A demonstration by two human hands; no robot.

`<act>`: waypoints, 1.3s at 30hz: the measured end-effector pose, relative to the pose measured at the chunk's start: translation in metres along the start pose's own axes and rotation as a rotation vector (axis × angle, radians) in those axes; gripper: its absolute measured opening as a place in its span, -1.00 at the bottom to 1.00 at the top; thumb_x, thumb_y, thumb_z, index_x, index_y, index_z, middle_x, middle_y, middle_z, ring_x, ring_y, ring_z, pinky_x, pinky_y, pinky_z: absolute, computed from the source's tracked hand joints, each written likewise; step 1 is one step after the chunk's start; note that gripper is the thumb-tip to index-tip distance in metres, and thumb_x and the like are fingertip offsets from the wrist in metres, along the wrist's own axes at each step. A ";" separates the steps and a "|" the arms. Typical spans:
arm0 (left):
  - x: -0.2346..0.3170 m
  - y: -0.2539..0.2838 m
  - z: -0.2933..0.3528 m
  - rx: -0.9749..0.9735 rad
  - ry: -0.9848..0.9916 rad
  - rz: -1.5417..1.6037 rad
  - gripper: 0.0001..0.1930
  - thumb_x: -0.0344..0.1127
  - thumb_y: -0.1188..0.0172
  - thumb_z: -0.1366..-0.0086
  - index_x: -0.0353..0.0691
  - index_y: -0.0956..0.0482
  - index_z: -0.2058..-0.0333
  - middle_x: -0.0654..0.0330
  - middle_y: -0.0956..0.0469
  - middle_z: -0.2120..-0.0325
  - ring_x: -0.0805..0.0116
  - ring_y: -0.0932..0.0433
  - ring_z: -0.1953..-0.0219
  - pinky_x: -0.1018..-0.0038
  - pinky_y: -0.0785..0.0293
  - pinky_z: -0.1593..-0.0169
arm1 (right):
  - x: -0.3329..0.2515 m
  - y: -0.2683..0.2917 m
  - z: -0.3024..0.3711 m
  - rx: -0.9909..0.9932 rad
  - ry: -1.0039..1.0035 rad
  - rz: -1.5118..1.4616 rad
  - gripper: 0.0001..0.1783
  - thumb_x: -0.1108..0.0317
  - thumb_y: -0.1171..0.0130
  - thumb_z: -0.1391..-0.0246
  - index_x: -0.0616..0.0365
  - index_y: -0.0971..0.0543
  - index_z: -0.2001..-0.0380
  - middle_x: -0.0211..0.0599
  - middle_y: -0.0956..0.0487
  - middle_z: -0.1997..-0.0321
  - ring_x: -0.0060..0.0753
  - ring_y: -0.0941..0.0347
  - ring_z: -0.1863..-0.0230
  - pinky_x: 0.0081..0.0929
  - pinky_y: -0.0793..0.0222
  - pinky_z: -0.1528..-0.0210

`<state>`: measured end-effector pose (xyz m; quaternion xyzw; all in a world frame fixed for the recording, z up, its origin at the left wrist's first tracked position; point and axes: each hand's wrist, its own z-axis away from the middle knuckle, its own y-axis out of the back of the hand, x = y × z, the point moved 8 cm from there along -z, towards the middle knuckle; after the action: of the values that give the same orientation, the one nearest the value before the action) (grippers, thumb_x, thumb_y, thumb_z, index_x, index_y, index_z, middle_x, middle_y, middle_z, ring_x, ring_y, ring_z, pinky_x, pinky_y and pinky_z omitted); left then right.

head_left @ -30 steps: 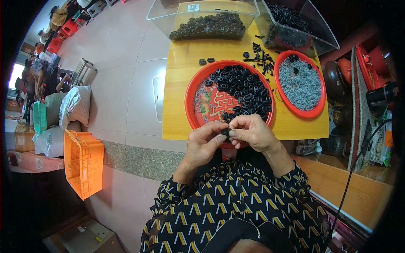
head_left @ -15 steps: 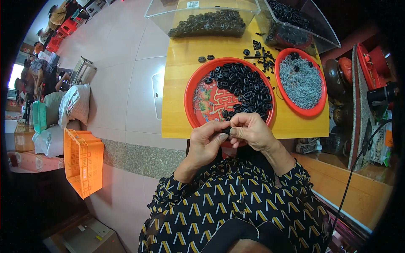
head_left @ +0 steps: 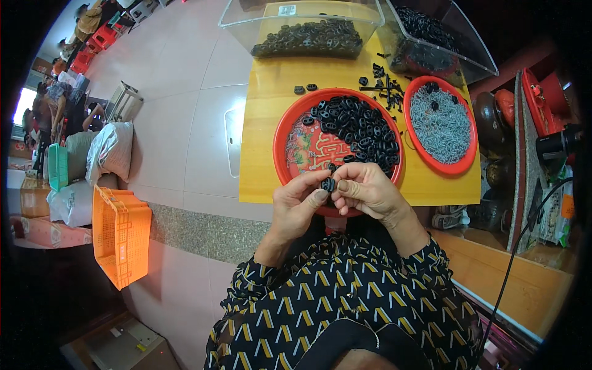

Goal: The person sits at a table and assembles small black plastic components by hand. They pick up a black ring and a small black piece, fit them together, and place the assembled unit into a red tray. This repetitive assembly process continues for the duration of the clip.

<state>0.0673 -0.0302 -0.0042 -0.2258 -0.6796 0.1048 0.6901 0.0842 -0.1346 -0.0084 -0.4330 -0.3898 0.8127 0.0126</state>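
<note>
Nr tbl edge (head_left: pixel 254 198), L hand (head_left: pixel 296 202) holds blk piece (head_left: pixel 328 184).

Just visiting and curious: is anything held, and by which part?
A small black piece, pinched by its left edge in the left hand. The right hand is at its right side; whether it grips too is unclear.

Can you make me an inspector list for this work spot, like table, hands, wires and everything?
Surface: yellow table, partly covered.
Job's things: small black piece in hand; black pieces in larger red tray; silver parts in smaller red tray.
Clutter: loose black parts between trays and clear bins.
Hands: left hand pinches the piece; right hand close by, contact unclear.
Cables: black cable, right.
Surroundings: orange crate, sacks, people, left.
</note>
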 end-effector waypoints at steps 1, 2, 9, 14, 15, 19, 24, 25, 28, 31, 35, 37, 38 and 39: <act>-0.001 0.001 0.001 0.009 0.008 0.011 -0.69 -0.54 -0.04 -0.16 -0.42 -0.36 0.09 0.14 -0.47 0.25 0.45 -0.46 0.22 0.55 -0.39 0.11 | 0.002 0.001 0.001 0.003 -0.009 -0.004 -0.84 0.37 -0.09 -0.03 0.24 -0.45 0.35 -0.35 -0.48 0.51 -0.60 -0.44 0.54 -0.68 -0.45 0.50; -0.001 0.002 0.001 0.012 -0.002 0.001 -0.69 -0.54 -0.05 -0.16 -0.42 -0.37 0.09 0.15 -0.47 0.25 0.45 -0.46 0.22 0.55 -0.39 0.11 | 0.002 0.002 0.001 0.009 -0.012 0.007 -0.83 0.37 -0.08 -0.03 0.25 -0.45 0.34 -0.35 -0.49 0.51 -0.60 -0.44 0.54 -0.68 -0.45 0.50; -0.001 0.003 0.004 0.014 -0.025 -0.044 -0.70 -0.55 -0.05 -0.15 -0.41 -0.38 0.10 0.17 -0.46 0.27 0.45 -0.45 0.21 0.55 -0.38 0.11 | 0.006 0.003 0.004 0.061 0.008 0.106 -0.82 0.36 -0.07 -0.04 0.25 -0.44 0.32 -0.35 -0.49 0.50 -0.63 -0.43 0.53 -0.70 -0.44 0.50; 0.002 0.004 0.004 0.018 -0.013 -0.116 -0.71 -0.57 -0.06 -0.12 -0.40 -0.42 0.13 0.19 -0.45 0.34 0.47 -0.43 0.25 0.58 -0.36 0.14 | 0.004 0.002 0.005 0.089 0.002 0.143 -0.82 0.36 -0.06 -0.05 0.25 -0.44 0.33 -0.35 -0.48 0.50 -0.64 -0.42 0.54 -0.71 -0.43 0.51; 0.006 0.002 0.003 0.002 -0.045 -0.176 -0.71 -0.57 -0.06 -0.12 -0.39 -0.43 0.13 0.20 -0.45 0.35 0.48 -0.42 0.26 0.58 -0.35 0.16 | 0.005 0.003 0.005 0.093 -0.002 0.143 -0.82 0.36 -0.06 -0.05 0.26 -0.44 0.33 -0.35 -0.48 0.51 -0.63 -0.42 0.54 -0.71 -0.43 0.51; 0.014 -0.002 0.003 -0.022 -0.093 -0.253 -0.72 -0.59 -0.06 -0.09 -0.38 -0.46 0.16 0.19 -0.44 0.38 0.48 -0.41 0.31 0.61 -0.34 0.21 | 0.002 0.000 0.005 0.090 -0.006 0.153 -0.83 0.36 -0.06 -0.05 0.26 -0.44 0.35 -0.35 -0.48 0.53 -0.64 -0.42 0.57 -0.71 -0.42 0.54; 0.014 -0.003 0.002 -0.043 -0.138 -0.298 -0.72 -0.59 -0.06 -0.09 -0.38 -0.46 0.17 0.20 -0.44 0.40 0.49 -0.41 0.32 0.61 -0.33 0.23 | 0.004 0.002 0.004 0.092 0.010 0.155 -0.85 0.37 -0.05 -0.06 0.26 -0.45 0.38 -0.36 -0.48 0.55 -0.65 -0.41 0.59 -0.72 -0.41 0.56; 0.014 -0.003 0.002 -0.042 -0.143 -0.296 -0.72 -0.59 -0.06 -0.09 -0.38 -0.46 0.17 0.20 -0.44 0.40 0.49 -0.41 0.33 0.61 -0.33 0.23 | 0.004 0.002 0.004 0.094 0.012 0.159 -0.85 0.37 -0.05 -0.06 0.26 -0.45 0.38 -0.36 -0.48 0.55 -0.65 -0.41 0.59 -0.73 -0.41 0.56; 0.008 0.001 0.004 -0.058 -0.092 -0.316 -0.71 -0.54 -0.10 -0.08 -0.40 -0.46 0.16 0.13 -0.47 0.32 0.42 -0.43 0.24 0.55 -0.34 0.13 | 0.003 0.002 0.004 0.093 -0.023 0.206 -0.85 0.38 -0.05 -0.06 0.26 -0.45 0.39 -0.36 -0.48 0.55 -0.65 -0.41 0.59 -0.73 -0.41 0.56; 0.009 0.002 0.004 -0.040 -0.081 -0.288 -0.71 -0.55 -0.10 -0.09 -0.40 -0.46 0.16 0.14 -0.47 0.32 0.42 -0.43 0.24 0.57 -0.34 0.13 | 0.006 0.004 0.002 0.087 -0.021 0.203 -0.85 0.38 -0.05 -0.05 0.26 -0.45 0.39 -0.36 -0.48 0.55 -0.64 -0.41 0.59 -0.73 -0.41 0.57; 0.015 0.002 0.003 0.015 -0.128 -0.326 -0.70 -0.59 -0.06 -0.09 -0.39 -0.45 0.14 0.17 -0.46 0.36 0.46 -0.42 0.29 0.60 -0.34 0.19 | 0.001 -0.002 0.002 0.103 0.027 0.188 -0.87 0.39 -0.07 -0.04 0.24 -0.45 0.39 -0.40 -0.46 0.56 -0.67 -0.40 0.60 -0.76 -0.38 0.57; 0.013 0.000 0.002 0.002 -0.150 -0.416 -0.69 -0.59 -0.06 -0.09 -0.38 -0.44 0.13 0.17 -0.46 0.35 0.46 -0.43 0.29 0.60 -0.34 0.18 | -0.003 -0.002 0.003 0.107 0.091 0.230 -0.88 0.39 -0.08 -0.02 0.23 -0.45 0.40 -0.42 -0.45 0.57 -0.69 -0.38 0.60 -0.78 -0.37 0.57; 0.013 -0.001 0.002 -0.001 -0.154 -0.434 -0.68 -0.59 -0.06 -0.09 -0.38 -0.43 0.12 0.16 -0.46 0.35 0.46 -0.43 0.30 0.60 -0.34 0.19 | -0.001 -0.001 0.003 0.129 0.058 0.280 -0.88 0.39 -0.09 -0.01 0.22 -0.45 0.41 -0.44 -0.44 0.57 -0.70 -0.37 0.60 -0.78 -0.36 0.58; 0.013 -0.002 0.004 -0.004 -0.158 -0.450 -0.67 -0.58 -0.07 -0.08 -0.37 -0.43 0.11 0.16 -0.45 0.35 0.45 -0.43 0.30 0.60 -0.35 0.20 | 0.000 -0.001 0.004 0.153 0.025 0.329 -0.89 0.39 -0.10 0.00 0.21 -0.44 0.43 -0.46 -0.44 0.58 -0.71 -0.36 0.61 -0.78 -0.36 0.58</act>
<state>0.0642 -0.0248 0.0083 -0.0610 -0.7649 -0.0358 0.6402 0.0815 -0.1364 -0.0068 -0.4986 -0.2504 0.8257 -0.0829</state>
